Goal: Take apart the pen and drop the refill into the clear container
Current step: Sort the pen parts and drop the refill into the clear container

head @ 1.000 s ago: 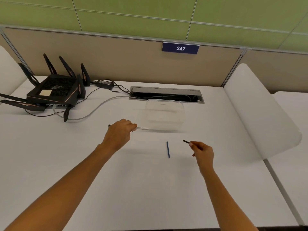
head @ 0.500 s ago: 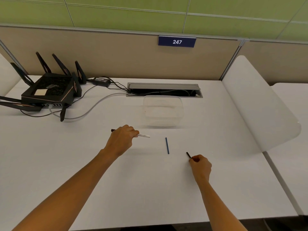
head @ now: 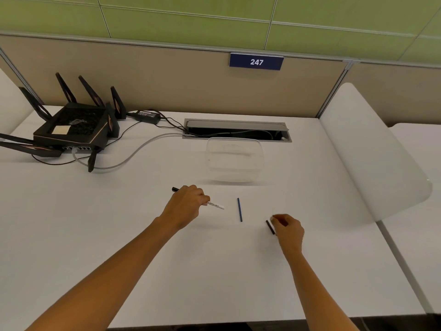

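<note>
**Two hands low over the worktop**

Head view: left hand (head: 185,206) closing around white pen barrel (head: 215,205); right hand (head: 287,229) curling loosely beside black cap (head: 270,227), contact unclear. Blue refill (head: 239,209) lying between, near clear container (head: 235,158).

The left hand (head: 185,206) covers the middle of the pen barrel (head: 216,205), so only its two ends show. At four o'clock from it, the right hand (head: 287,229) is blurred; whether its fingers touch the small black piece (head: 270,227) cannot be told. The router (head: 71,130), at ten o'clock, loses antenna tips past the left edge.
</note>
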A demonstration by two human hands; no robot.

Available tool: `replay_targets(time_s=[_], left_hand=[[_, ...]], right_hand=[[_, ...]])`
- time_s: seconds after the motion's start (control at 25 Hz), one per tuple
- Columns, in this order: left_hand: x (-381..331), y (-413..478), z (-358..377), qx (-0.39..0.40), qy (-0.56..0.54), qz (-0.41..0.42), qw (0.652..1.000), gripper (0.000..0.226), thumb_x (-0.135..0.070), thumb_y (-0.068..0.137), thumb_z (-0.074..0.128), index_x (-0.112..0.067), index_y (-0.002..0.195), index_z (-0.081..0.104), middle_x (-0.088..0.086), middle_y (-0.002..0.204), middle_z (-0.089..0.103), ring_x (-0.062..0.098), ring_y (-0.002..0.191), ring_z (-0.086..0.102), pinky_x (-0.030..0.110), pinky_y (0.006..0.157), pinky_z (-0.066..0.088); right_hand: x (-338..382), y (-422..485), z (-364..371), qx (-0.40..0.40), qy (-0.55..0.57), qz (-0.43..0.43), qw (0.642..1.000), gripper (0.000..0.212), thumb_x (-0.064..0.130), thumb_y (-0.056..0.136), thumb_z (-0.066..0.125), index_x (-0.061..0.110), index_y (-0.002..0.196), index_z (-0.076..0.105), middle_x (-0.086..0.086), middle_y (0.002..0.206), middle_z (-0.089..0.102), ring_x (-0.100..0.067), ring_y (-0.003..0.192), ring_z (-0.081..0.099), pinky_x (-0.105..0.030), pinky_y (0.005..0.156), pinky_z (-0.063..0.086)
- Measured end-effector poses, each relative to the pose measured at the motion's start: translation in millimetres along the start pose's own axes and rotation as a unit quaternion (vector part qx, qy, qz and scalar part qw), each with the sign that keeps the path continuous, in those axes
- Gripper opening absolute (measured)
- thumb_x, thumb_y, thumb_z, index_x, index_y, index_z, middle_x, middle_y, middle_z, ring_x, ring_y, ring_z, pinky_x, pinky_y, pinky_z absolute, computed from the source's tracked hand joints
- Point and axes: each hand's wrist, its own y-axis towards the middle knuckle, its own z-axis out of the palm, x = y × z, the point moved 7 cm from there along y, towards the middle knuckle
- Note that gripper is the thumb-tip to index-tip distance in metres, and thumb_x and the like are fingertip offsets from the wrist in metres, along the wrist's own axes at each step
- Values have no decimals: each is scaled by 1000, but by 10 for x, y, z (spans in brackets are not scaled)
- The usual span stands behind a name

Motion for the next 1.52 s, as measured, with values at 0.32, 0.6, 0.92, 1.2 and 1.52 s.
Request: replay_targets(time_s=[0.32, 0.6, 0.92, 1.2, 1.52], left_hand=[[-266, 88, 126, 51, 12, 19, 998, 35, 9, 75, 61, -18, 92, 76, 2, 83, 72, 26, 78, 62, 28, 71, 35], [-237, 89, 250, 111, 74, -12, 991, 34, -13, 92, 52, -27, 121, 62, -4, 121, 65, 17, 117, 51, 41, 116, 12], [25, -508, 442, 11, -70, -238, 969, 72, -37, 93, 54, -4, 149, 24, 15, 156, 24, 29, 144, 21, 44, 115, 26], [100, -867, 1099, 128, -36, -282, 950, 98, -67, 82, -16, -4, 150, 15, 13, 159, 9, 27, 147, 8, 46, 117, 13], [133, -956, 1306, 129, -35, -285, 949, 78, -58, 95, 15, -3, 149, 25, 15, 157, 20, 27, 146, 16, 50, 116, 18]], right_hand=[[1205, -392, 965, 218, -178, -278, 918, 17, 30, 85, 72, 18, 95, 77, -1, 90, 70, -13, 81, 58, -28, 76, 47], [1183, -409, 1209, 244, -303, -317, 865, 19, 21, 92, 58, 12, 102, 72, -11, 96, 66, -29, 87, 62, -39, 77, 52], [766, -232, 1090, 196, -148, -181, 952, 9, 17, 79, 67, 8, 83, 66, -3, 76, 70, -22, 73, 67, -37, 72, 58], [838, -343, 1105, 162, -61, -233, 957, 5, 9, 87, 65, 10, 92, 66, 4, 88, 70, -8, 78, 66, -23, 71, 57], [748, -530, 1157, 130, -156, -279, 939, 14, 15, 95, 60, 2, 98, 66, -11, 96, 70, -24, 85, 69, -37, 76, 57]])
